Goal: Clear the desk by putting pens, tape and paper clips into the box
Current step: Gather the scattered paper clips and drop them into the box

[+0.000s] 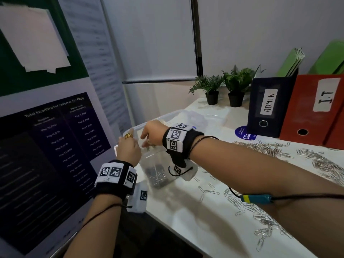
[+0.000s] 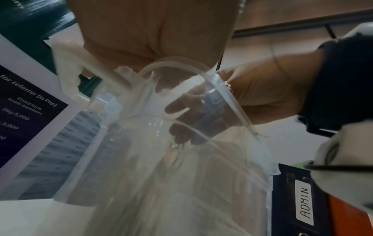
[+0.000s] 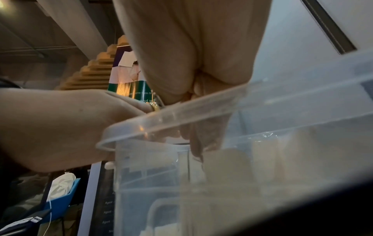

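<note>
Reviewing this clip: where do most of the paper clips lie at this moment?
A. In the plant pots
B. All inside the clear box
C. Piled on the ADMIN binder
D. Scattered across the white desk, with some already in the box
D: loose paper clips cover the white desk on the person's right, while a smaller heap sits at the bottom of the clear plastic box.

head: looks down from high up, over both arms to the white desk (image 1: 195, 216) | left wrist: very close, looks up through the clear box (image 2: 181, 183) | right wrist: low beside the box (blurry) | all three share the box rim
</note>
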A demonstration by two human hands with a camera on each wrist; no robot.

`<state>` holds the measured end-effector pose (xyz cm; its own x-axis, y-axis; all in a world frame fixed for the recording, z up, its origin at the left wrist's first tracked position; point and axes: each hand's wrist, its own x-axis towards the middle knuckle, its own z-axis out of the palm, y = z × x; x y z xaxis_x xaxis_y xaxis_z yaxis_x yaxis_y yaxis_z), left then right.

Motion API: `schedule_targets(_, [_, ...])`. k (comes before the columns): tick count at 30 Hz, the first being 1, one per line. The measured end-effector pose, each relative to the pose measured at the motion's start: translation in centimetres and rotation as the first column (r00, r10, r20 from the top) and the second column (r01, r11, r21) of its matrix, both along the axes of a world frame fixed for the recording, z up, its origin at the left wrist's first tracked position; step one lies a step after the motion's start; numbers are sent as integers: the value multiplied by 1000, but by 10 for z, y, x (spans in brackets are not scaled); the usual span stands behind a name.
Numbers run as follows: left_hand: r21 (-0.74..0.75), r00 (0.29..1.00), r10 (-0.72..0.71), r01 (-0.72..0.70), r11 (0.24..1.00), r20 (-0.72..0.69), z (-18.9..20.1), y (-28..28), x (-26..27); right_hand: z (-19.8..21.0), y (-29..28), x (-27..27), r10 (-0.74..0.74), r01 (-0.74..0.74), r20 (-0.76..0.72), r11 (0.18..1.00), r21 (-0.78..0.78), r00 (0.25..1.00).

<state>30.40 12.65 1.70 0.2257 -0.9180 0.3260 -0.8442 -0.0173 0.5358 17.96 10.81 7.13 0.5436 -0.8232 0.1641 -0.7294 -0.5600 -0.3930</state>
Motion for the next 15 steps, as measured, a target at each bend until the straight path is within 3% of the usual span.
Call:
schedule_targets(5, [-46, 999, 30, -30, 998, -12, -2, 1, -1, -2, -2, -1, 39, -39, -41, 999, -6, 998])
schedule_targets(10, [-176, 994, 62, -44, 983, 95, 3, 8, -9, 0, 1, -13, 42, -39, 59, 998, -55, 997])
schedule_targets(15, [-344, 975, -8, 86, 935, 222, 16, 28, -41, 3, 8, -69, -8, 36, 178, 987, -155, 984])
